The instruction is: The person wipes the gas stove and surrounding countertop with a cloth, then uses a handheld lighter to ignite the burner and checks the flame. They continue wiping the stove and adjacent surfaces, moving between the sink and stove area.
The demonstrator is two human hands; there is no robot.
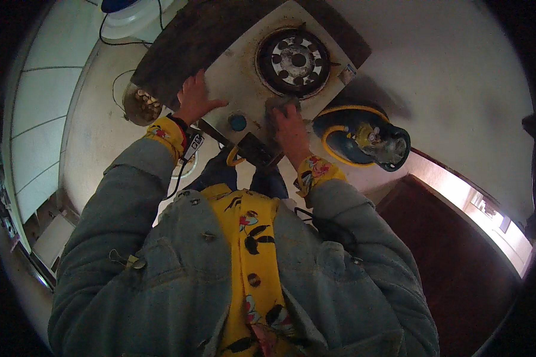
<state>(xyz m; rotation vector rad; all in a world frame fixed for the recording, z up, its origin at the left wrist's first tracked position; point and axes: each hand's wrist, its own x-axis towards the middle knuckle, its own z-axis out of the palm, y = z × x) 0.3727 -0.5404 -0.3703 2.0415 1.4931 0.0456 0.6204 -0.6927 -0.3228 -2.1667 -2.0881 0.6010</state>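
My left hand (pixel 198 100) rests with fingers and thumb spread on the left edge of a stained, light-coloured gas stove (pixel 232 73). Beneath the fingers of my right hand (pixel 292 131) lies a dark grey rag (pixel 272 117), pressed on the stove top just in front of the burner. The round burner (pixel 298 60) has a dark ring and a pale, holed burner head. Between my hands sits a small round blue knob or cap (pixel 237 122). At the stove's front a dark box-like part (pixel 255 149) has a yellow hose (pixel 234 157) running to it.
A dark table (pixel 183 44) carries the stove. To the right stands a blue gas cylinder (pixel 395 145) with a brass-coloured regulator (pixel 367 134). A basket of small pale items (pixel 148 106) is at left, near a power strip (pixel 194 145). A dark red door (pixel 446 241) stands behind right.
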